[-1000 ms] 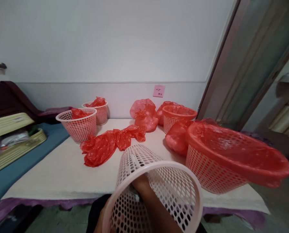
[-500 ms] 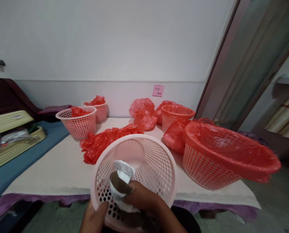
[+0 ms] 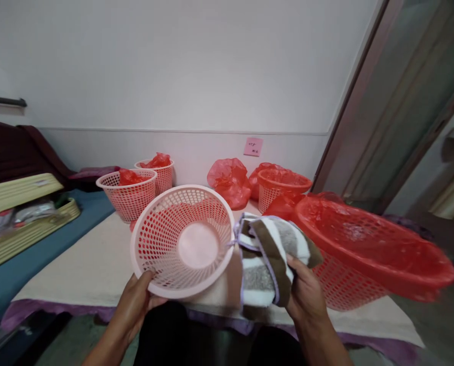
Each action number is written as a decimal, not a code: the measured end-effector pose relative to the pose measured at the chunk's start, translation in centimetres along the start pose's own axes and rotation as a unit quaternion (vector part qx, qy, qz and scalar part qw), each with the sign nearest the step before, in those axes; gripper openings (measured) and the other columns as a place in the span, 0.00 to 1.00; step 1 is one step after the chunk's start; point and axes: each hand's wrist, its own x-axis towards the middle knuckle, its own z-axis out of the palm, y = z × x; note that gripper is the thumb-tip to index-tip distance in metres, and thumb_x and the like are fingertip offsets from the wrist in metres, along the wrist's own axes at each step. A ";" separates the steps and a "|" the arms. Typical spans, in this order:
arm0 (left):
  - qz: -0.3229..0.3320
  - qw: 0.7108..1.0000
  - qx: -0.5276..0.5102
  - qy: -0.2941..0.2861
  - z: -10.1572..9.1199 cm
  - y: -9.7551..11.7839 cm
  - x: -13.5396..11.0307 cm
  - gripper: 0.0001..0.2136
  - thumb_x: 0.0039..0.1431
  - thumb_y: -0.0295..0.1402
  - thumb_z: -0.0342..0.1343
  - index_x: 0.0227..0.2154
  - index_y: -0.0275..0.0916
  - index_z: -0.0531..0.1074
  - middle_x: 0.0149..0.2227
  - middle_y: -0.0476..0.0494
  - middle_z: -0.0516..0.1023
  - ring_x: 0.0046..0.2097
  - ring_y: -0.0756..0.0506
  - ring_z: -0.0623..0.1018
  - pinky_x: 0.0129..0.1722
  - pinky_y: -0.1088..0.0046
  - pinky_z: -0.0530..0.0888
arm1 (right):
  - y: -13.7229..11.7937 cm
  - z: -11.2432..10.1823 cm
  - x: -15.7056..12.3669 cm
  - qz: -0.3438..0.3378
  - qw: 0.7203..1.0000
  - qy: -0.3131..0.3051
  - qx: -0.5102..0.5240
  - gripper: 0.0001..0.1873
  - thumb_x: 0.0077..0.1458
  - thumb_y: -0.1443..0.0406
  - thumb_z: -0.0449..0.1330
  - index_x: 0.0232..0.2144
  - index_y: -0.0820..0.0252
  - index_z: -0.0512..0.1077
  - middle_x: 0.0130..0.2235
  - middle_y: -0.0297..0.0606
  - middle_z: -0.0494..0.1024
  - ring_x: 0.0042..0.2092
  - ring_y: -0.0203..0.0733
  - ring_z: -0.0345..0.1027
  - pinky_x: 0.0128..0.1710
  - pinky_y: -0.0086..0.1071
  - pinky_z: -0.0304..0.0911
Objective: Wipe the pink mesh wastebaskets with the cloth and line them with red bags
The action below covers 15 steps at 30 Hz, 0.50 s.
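Observation:
My left hand grips the near-left rim of a pale pink perforated plastic basket. The basket is tilted with its opening toward me, and nothing lies inside it. In my right hand is a striped cloth in brown, grey and white with purple edging. The cloth is bunched and hangs beside the basket's right rim; its purple edge is at the rim, but I cannot tell whether it is caught there. Behind the basket, a red plastic bag shows through the holes.
Two pink baskets with red bags, one nearer and one farther, stand at the back left. A puffed red bag, a red-lined basket and a large red-lined basket are on the right. A pink note is on the wall.
The cloth has come out of the basket and moved right in my right hand, opening out more. The basket has shifted left and tilted toward me, with my left hand on its rim.

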 end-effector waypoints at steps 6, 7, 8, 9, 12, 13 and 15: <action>-0.007 1.000 -0.004 0.016 -1.6 1.5 2.5 0.16 0.60 0.32 0.51 0.51 0.40 0.70 0.41 0.41 0.82 0.37 0.43 0.81 0.29 0.71 0.77 | 4.7 -6.9 6.2 -0.035 0.992 0.119 -0.035 0.21 0.33 0.68 0.69 0.35 0.60 0.73 0.29 0.28 0.80 0.33 0.37 0.75 0.36 0.27 0.72; -0.007 1.000 -0.002 0.025 -2.1 1.7 2.9 0.16 0.60 0.33 0.51 0.51 0.41 0.69 0.41 0.41 0.82 0.37 0.43 0.81 0.29 0.71 0.77 | 5.9 -7.9 6.9 -0.022 0.990 0.121 -0.062 0.21 0.33 0.68 0.69 0.36 0.60 0.73 0.29 0.29 0.80 0.32 0.38 0.75 0.34 0.28 0.71; -0.007 0.999 0.002 0.034 -2.6 1.9 3.2 0.16 0.60 0.33 0.52 0.51 0.41 0.69 0.41 0.42 0.82 0.36 0.43 0.81 0.28 0.71 0.77 | 7.0 -8.7 7.4 -0.007 0.990 0.125 -0.069 0.22 0.32 0.68 0.69 0.35 0.61 0.73 0.28 0.30 0.80 0.30 0.39 0.75 0.31 0.29 0.71; -0.008 0.999 0.004 0.044 -3.1 2.1 3.6 0.17 0.59 0.34 0.52 0.51 0.41 0.69 0.41 0.42 0.82 0.35 0.44 0.81 0.27 0.72 0.77 | 7.8 -9.3 7.7 0.015 0.989 0.121 -0.081 0.22 0.33 0.67 0.69 0.36 0.61 0.72 0.27 0.31 0.80 0.28 0.40 0.74 0.30 0.31 0.71; -0.014 0.998 0.008 0.064 -4.0 2.7 4.2 0.19 0.57 0.32 0.54 0.52 0.41 0.68 0.40 0.44 0.82 0.31 0.47 0.80 0.24 0.75 0.75 | 8.6 -9.6 8.1 0.054 0.988 0.077 -0.124 0.20 0.38 0.63 0.68 0.37 0.61 0.72 0.28 0.34 0.80 0.29 0.43 0.74 0.32 0.35 0.71; -0.013 0.998 0.007 0.064 -4.0 2.9 4.4 0.19 0.57 0.31 0.55 0.53 0.41 0.68 0.40 0.44 0.82 0.30 0.48 0.79 0.25 0.76 0.75 | 8.3 -9.5 8.1 0.052 0.987 0.047 -0.143 0.19 0.40 0.62 0.67 0.37 0.61 0.72 0.31 0.36 0.80 0.31 0.45 0.75 0.34 0.37 0.71; -0.004 0.998 0.014 0.064 -3.4 3.4 4.4 0.20 0.57 0.29 0.54 0.54 0.40 0.67 0.39 0.44 0.82 0.30 0.48 0.80 0.25 0.75 0.76 | 7.4 -9.2 8.3 0.044 0.984 -0.021 -0.172 0.21 0.42 0.59 0.66 0.40 0.61 0.73 0.36 0.41 0.81 0.36 0.48 0.76 0.38 0.40 0.70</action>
